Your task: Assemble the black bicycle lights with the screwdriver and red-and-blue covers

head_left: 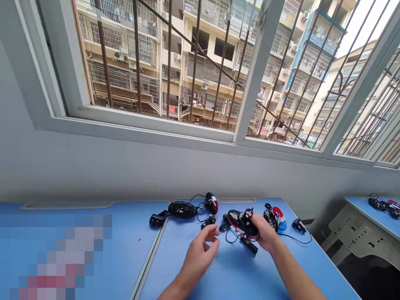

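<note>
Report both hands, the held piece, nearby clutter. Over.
Right hand gripping black rounded piece. Left hand apart, looks empty. Corded black oval unit beyond left hand.

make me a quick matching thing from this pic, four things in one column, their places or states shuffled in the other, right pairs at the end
Column 1
1. left hand
2. right hand
3. red, white and blue oval piece
4. wall

Column 2
a. on the blue table, near the right wrist
b. pale, below the window
c. fingers curled, nothing visible in its grasp
d. gripping a black oval device

Right pairs: 1-c, 2-d, 3-a, 4-b
</note>
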`<state>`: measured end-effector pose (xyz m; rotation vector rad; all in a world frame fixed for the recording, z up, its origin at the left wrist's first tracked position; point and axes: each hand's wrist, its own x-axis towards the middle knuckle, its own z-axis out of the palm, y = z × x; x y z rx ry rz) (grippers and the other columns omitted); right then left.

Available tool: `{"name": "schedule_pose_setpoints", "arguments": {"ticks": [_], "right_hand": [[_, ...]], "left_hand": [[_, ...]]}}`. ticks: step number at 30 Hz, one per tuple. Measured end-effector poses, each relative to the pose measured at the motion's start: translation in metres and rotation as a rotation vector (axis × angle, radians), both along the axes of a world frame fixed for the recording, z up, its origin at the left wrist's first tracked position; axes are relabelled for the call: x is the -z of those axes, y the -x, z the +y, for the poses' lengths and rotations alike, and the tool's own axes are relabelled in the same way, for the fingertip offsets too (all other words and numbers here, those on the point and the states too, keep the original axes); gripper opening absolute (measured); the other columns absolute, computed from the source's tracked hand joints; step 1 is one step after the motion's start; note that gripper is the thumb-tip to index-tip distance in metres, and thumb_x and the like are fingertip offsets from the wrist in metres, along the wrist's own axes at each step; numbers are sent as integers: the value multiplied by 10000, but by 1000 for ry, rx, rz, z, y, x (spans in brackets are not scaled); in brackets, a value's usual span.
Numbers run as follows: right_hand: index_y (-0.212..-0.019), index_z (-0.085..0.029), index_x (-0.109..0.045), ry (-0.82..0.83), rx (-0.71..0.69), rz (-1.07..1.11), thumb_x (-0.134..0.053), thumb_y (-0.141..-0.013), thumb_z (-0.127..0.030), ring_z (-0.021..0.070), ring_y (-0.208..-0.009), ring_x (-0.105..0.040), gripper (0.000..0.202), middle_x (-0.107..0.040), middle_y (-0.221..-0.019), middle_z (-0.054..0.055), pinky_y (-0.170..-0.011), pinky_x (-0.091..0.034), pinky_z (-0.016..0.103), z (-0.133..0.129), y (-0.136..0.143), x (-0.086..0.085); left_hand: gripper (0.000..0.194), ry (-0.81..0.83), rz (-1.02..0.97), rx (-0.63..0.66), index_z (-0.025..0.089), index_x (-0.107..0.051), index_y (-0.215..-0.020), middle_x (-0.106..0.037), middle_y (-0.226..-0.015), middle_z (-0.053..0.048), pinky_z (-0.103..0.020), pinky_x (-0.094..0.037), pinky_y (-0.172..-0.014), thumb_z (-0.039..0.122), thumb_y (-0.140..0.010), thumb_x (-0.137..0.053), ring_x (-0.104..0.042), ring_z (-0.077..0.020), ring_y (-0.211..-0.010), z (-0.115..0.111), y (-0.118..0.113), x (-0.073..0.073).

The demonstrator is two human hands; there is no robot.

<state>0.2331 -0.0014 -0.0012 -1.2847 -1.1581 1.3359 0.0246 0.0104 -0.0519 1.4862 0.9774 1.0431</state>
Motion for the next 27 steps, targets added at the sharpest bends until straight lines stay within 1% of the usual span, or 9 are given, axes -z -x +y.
{"name": "schedule_pose_setpoints", "arguments": {"ticks": [2, 4, 7, 10, 13, 17, 21, 23, 27], "right_hand": [[-775, -148, -578, 24, -81, 19, -631, -708, -616, 159, -526, -618, 476, -641, -638, 44, -410, -438, 219, -6, 10, 4], [-740, -141, -583, 45, -143, 27, -662, -679, -608, 152, -496, -601, 478, -615, -599, 24, -387, -427, 213, -10, 19, 9], [-698, -141, -573, 62, -191, 27, -684, -655, -615, 124, -461, -562, 489, -565, -558, -12, -361, -393, 187, -14, 27, 17], [-720, -158, -547, 88, -231, 24, -689, -636, -645, 115, -437, -537, 515, -540, -558, -35, -356, -396, 196, -19, 33, 26], [-762, -179, -516, 83, -252, 17, -683, -640, -666, 95, -446, -505, 529, -524, -584, -53, -391, -392, 196, -24, 37, 36], [-767, -180, -516, 6, -256, -15, -644, -665, -707, 81, -522, -478, 552, -503, -605, -55, -462, -353, 179, -29, 39, 42], [-761, -167, -563, -94, -361, -141, -552, -753, -701, 91, -555, -495, 534, -527, -621, -38, -494, -363, 190, -29, 31, 35], [-778, -161, -591, -155, -299, -250, -485, -852, -605, 112, -581, -547, 462, -597, -663, -5, -522, -408, 209, -26, 24, 33], [-940, -174, -636, -550, 115, -810, -429, -927, -329, 181, -774, -633, 259, -711, -864, 68, -693, -475, 285, -13, 10, 42]], "left_hand": [[576, -94, -26, 24, 207, -495, -1265, -557, -1282, -124, -346, -497, -802, 263, -702, -605, -537, -280, -1115, 2, 9, -7], [712, -119, -19, 193, 248, -440, -1340, -482, -1394, -99, -347, -486, -877, 211, -657, -639, -475, -294, -1216, 1, 17, -13], [688, -49, 51, 428, 236, -484, -1311, -569, -1311, -71, -350, -472, -923, 187, -641, -633, -564, -281, -1113, -4, 22, -24], [597, -35, 122, 504, 224, -571, -1214, -659, -1169, -28, -330, -455, -944, 157, -621, -609, -580, -280, -1085, -10, 23, -39], [539, -24, 212, 628, 237, -617, -1148, -696, -1067, -4, -304, -493, -853, 137, -620, -577, -615, -262, -979, -15, 23, -55], [526, -91, 307, 671, 261, -645, -1117, -683, -1102, 0, -308, -476, -887, 149, -605, -614, -602, -262, -1001, -21, 23, -70], [498, -95, 410, 648, 267, -658, -1095, -703, -1027, 16, -272, -491, -817, 147, -616, -597, -624, -238, -915, -26, 24, -77], [478, -113, 479, 615, 265, -681, -1041, -704, -997, 23, -256, -495, -776, 144, -580, -644, -620, -235, -868, -26, 28, -82], [467, -124, 466, 618, 278, -702, -978, -710, -941, 35, -255, -496, -757, 138, -532, -718, -616, -237, -838, -24, 39, -92]]}}
